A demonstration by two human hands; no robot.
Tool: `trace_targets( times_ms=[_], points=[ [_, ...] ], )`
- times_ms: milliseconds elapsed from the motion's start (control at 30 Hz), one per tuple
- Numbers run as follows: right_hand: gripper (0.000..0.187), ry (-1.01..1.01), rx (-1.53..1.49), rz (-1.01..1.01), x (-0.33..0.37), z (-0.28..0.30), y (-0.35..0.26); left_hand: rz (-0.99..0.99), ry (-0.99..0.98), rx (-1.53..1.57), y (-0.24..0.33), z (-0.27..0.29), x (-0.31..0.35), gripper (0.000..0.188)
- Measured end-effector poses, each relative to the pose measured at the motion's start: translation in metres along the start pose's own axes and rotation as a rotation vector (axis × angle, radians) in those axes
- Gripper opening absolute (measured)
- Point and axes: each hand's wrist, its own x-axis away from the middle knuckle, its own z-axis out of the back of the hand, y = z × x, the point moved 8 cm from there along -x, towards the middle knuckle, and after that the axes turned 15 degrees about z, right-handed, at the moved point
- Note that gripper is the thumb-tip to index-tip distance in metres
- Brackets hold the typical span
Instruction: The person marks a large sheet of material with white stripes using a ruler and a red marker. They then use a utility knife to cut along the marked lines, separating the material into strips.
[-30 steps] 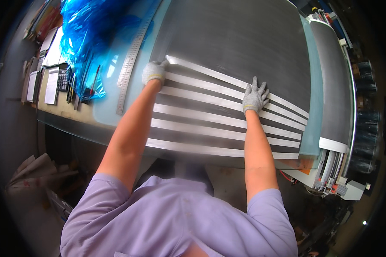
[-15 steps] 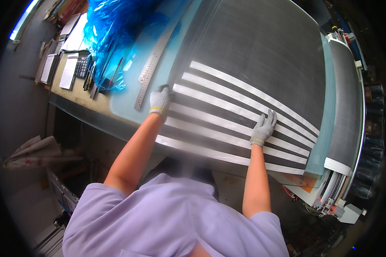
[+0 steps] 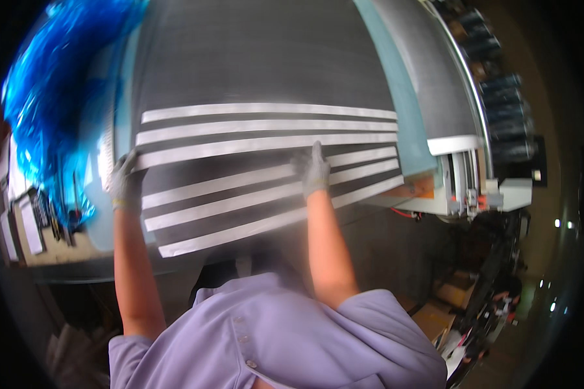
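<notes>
A dark grey sheet (image 3: pixel 266 71) lies before me, crossed by several white strips (image 3: pixel 240 146) running left to right. My left hand (image 3: pixel 121 181), in a light grey knit glove, is at the left end of the third strip from the far side. Its fingertips meet the strip's end, but blur hides whether they pinch it. My right hand (image 3: pixel 315 172), gloved alike, rests on the striped part right of centre. One finger stretches forward onto the third strip, and the others spread to the left, smeared by motion. Nothing shows inside this open hand.
Crumpled blue plastic film (image 3: pixel 52 97) heaps up at the left, beside a metal ruler (image 3: pixel 108 152). Papers (image 3: pixel 29 223) and pens lie at the table's left edge. At the right stand a roller-like machine bed (image 3: pixel 428 78) and dark cylindrical rolls (image 3: pixel 509 117).
The view has swung right, so sheet and strips now run nearly level across it. My right hand has shifted left along the strips. My left hand stays by the third strip's end.
</notes>
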Motion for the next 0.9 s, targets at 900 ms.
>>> trace_targets(
  times_ms=[900],
  points=[
    [0.05,0.064,1.339,0.969,-0.04,0.046,-0.075,-0.592,0.706,-0.987,-0.004,-0.036,0.07,0.043]
  ],
)
